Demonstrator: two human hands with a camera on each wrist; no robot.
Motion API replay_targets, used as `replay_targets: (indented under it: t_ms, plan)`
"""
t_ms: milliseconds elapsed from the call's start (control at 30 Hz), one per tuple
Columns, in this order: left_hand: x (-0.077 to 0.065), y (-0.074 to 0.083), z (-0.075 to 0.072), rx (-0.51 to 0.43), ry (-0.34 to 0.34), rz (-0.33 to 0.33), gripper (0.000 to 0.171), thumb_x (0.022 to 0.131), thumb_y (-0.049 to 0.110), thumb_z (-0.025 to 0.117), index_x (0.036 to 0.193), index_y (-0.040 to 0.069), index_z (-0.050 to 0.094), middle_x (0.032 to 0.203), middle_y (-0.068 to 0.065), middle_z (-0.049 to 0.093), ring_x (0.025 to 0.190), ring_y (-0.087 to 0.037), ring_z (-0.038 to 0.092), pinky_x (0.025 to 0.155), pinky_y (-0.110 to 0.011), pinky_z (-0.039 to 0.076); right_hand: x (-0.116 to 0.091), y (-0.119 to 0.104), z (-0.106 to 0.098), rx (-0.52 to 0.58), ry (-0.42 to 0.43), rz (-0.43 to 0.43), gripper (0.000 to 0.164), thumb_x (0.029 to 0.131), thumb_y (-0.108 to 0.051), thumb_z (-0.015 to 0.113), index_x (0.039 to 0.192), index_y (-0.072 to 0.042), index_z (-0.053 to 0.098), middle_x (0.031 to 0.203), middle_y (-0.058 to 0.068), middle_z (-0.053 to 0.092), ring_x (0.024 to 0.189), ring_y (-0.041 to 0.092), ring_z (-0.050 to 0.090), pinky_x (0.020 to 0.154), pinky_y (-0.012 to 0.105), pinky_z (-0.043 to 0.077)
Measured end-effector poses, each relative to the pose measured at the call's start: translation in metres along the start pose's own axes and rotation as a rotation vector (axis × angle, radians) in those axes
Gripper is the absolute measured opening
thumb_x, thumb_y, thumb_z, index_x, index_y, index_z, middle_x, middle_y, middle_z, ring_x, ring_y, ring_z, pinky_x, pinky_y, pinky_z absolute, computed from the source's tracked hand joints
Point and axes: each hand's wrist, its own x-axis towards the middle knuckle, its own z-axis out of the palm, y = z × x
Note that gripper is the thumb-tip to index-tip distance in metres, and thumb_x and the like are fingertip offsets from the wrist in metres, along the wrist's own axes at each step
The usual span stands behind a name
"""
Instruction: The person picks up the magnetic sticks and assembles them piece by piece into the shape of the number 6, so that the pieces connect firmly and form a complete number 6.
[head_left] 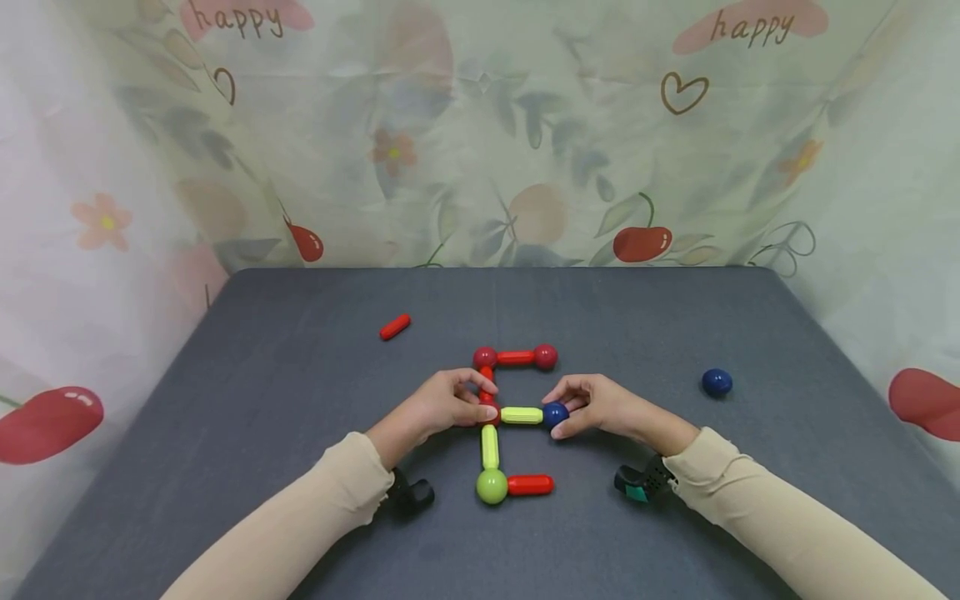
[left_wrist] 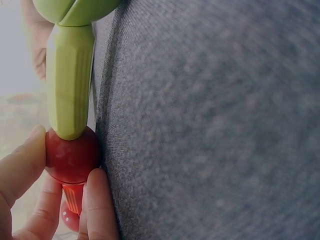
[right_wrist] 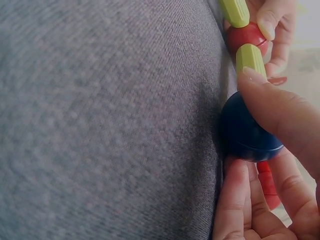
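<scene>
Balls and rods are joined in an E-like shape flat on the table. My left hand (head_left: 456, 400) pinches the middle red ball (left_wrist: 73, 155) between thumb and fingers. A yellow-green rod (head_left: 521, 416) runs from that ball to a blue ball (right_wrist: 245, 127), which my right hand (head_left: 592, 404) grips with thumb and fingertips. Below the red ball, another yellow-green rod (left_wrist: 70, 82) leads to a green ball (head_left: 492, 486) with a red rod (head_left: 530, 485) on its right. Above, a red rod (head_left: 515, 357) links two more red balls. My left fingers partly cover the upright red rod.
A loose red rod (head_left: 395, 327) lies at the back left of the dark grey table (head_left: 300, 358). A second blue ball (head_left: 717, 382) sits toward the right edge. Behind hangs a patterned curtain (head_left: 465, 167).
</scene>
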Motion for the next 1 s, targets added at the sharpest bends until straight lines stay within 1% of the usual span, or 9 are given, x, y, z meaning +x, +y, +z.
replay_targets:
  t_ms: [267, 533, 600, 667, 767, 800, 867, 933, 1000]
  plan:
    - [0.001, -0.002, 0.0, 0.0, -0.001, -0.002, 0.027, 0.081, 0.014, 0.079, 0.106, 0.013, 0.068, 0.085, -0.007, 0.059, 0.073, -0.017, 0.058, 0.067, -0.026, 0.053, 0.001, 0.001, 0.001, 0.009, -0.005, 0.009, 0.043, 0.074, -0.009, 0.083, 0.112, -0.002, 0.064, 0.1, 0.007, 0.06, 0.088, 0.02, 0.055, 0.076, 0.027, 0.049]
    - [-0.002, 0.0, -0.001, 0.0, 0.008, -0.006, 0.027, 0.082, 0.014, 0.078, 0.107, 0.013, 0.068, 0.086, -0.008, 0.06, 0.075, -0.017, 0.059, 0.071, -0.027, 0.055, 0.003, 0.0, 0.002, 0.002, -0.011, -0.002, 0.042, 0.074, -0.008, 0.083, 0.111, -0.002, 0.064, 0.1, 0.007, 0.062, 0.087, 0.019, 0.056, 0.077, 0.026, 0.051]
    - [-0.003, 0.0, -0.002, -0.01, -0.007, -0.012, 0.028, 0.083, 0.016, 0.077, 0.109, 0.012, 0.067, 0.09, -0.008, 0.06, 0.078, -0.017, 0.06, 0.074, -0.029, 0.056, 0.003, 0.0, 0.002, 0.007, -0.011, 0.0, 0.042, 0.074, -0.008, 0.083, 0.111, -0.002, 0.064, 0.1, 0.007, 0.062, 0.087, 0.019, 0.056, 0.077, 0.026, 0.05]
    - [-0.004, 0.001, -0.004, -0.028, -0.03, -0.025, 0.028, 0.087, 0.018, 0.073, 0.113, 0.01, 0.065, 0.096, -0.01, 0.061, 0.084, -0.019, 0.062, 0.081, -0.032, 0.056, 0.002, 0.0, 0.003, 0.01, -0.014, 0.0, 0.042, 0.075, -0.008, 0.083, 0.111, -0.002, 0.064, 0.1, 0.007, 0.062, 0.087, 0.019, 0.056, 0.076, 0.026, 0.05]
    - [-0.004, 0.007, -0.013, -0.03, -0.039, -0.048, 0.032, 0.093, 0.026, 0.065, 0.12, 0.01, 0.06, 0.111, -0.012, 0.06, 0.097, -0.021, 0.062, 0.091, -0.036, 0.053, 0.0, -0.001, 0.003, 0.015, -0.015, 0.002, 0.042, 0.075, -0.009, 0.083, 0.112, -0.001, 0.064, 0.099, 0.008, 0.062, 0.087, 0.019, 0.055, 0.076, 0.026, 0.05]
    - [-0.004, 0.01, -0.019, -0.025, -0.026, -0.05, 0.033, 0.095, 0.028, 0.063, 0.122, 0.01, 0.059, 0.115, -0.012, 0.06, 0.101, -0.023, 0.061, 0.094, -0.038, 0.052, 0.0, -0.002, 0.003, 0.014, -0.014, 0.004, 0.042, 0.075, -0.009, 0.083, 0.112, -0.001, 0.064, 0.099, 0.008, 0.062, 0.087, 0.019, 0.055, 0.076, 0.026, 0.05]
    - [-0.004, 0.017, -0.034, 0.007, 0.029, -0.021, 0.036, 0.097, 0.03, 0.059, 0.127, 0.009, 0.056, 0.124, -0.015, 0.058, 0.108, -0.027, 0.06, 0.096, -0.04, 0.05, -0.001, -0.002, 0.002, 0.013, -0.012, 0.002, 0.043, 0.075, -0.009, 0.083, 0.112, -0.001, 0.064, 0.099, 0.008, 0.062, 0.087, 0.019, 0.056, 0.076, 0.026, 0.051]
    - [-0.002, 0.023, -0.053, 0.057, 0.115, 0.012, 0.04, 0.098, 0.03, 0.058, 0.131, 0.009, 0.054, 0.131, -0.016, 0.056, 0.114, -0.03, 0.057, 0.097, -0.042, 0.048, -0.002, -0.002, 0.002, 0.013, -0.011, 0.004, 0.043, 0.075, -0.009, 0.083, 0.112, -0.001, 0.064, 0.099, 0.008, 0.062, 0.086, 0.019, 0.056, 0.076, 0.025, 0.051]
    - [0.001, 0.025, -0.073, 0.115, 0.219, 0.034, 0.041, 0.097, 0.029, 0.059, 0.133, 0.009, 0.052, 0.135, -0.018, 0.052, 0.117, -0.032, 0.055, 0.097, -0.045, 0.046, -0.002, -0.001, 0.001, 0.011, -0.014, 0.004, 0.043, 0.075, -0.009, 0.083, 0.112, -0.001, 0.063, 0.099, 0.008, 0.062, 0.087, 0.019, 0.056, 0.076, 0.025, 0.051]
